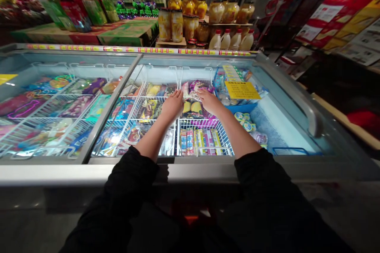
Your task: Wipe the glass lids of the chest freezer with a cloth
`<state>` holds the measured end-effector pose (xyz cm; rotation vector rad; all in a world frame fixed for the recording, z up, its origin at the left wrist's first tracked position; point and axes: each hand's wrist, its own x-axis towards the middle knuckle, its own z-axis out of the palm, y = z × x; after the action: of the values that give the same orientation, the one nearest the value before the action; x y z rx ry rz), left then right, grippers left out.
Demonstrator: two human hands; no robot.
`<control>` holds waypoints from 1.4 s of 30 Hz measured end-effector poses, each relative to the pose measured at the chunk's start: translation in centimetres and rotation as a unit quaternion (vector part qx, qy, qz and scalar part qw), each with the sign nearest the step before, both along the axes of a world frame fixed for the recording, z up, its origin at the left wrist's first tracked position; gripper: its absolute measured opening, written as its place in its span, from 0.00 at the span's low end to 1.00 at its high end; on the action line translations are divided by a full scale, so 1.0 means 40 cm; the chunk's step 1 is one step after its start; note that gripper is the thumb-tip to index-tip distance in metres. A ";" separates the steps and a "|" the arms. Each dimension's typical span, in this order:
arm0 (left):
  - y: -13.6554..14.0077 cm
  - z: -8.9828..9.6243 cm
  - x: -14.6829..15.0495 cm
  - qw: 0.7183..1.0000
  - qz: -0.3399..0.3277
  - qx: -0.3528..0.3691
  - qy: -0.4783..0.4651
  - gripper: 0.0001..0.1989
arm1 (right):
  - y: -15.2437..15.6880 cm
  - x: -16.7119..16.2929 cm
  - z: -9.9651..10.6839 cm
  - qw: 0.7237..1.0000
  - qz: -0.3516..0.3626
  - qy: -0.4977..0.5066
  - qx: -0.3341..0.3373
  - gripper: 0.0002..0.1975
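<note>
My left hand (pixel 173 105) is over the middle of a chest freezer (pixel 190 170), palm down, with its fingers stretched out together toward the far side. Close by on the right, my right hand (pixel 209 101) has its fingers extended to the left, beside a purple and white packet (pixel 196 87). Whether the fingertips touch this packet, or a glass lid above it, I cannot tell. Below and between the hands show yellow and dark packets (pixel 192 107) in a white wire basket. Nearer to me, another wire basket (pixel 223 132) holds rows of slim wrapped packs (pixel 204 139).
A metal frame bar (pixel 111 110) crosses the freezer left of my hands. To the right are a yellow sign (pixel 242 90), round-topped tubs (pixel 246 121) and a curved handle (pixel 311 116). Jars (pixel 177 25) and white jugs (pixel 225 40) stand behind the far rim.
</note>
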<state>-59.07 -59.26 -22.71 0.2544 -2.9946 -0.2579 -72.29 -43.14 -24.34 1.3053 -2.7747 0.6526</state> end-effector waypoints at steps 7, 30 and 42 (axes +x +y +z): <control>-0.019 0.009 -0.028 1.000 0.012 0.014 0.004 0.28 | 0.140 0.057 -0.034 0.997 0.077 0.017 0.001 0.25; -0.005 0.003 -0.046 1.000 -0.017 0.022 0.004 0.27 | 0.050 -0.055 0.037 0.999 -0.021 0.048 0.008 0.24; -0.014 -0.005 -0.045 0.999 -0.024 0.027 0.003 0.27 | 0.093 -0.047 0.026 0.998 0.038 0.038 0.011 0.23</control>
<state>-60.89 -59.81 -22.91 0.1881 -2.9944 -0.3437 -74.18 -39.41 -23.31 1.4156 -2.6908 0.5654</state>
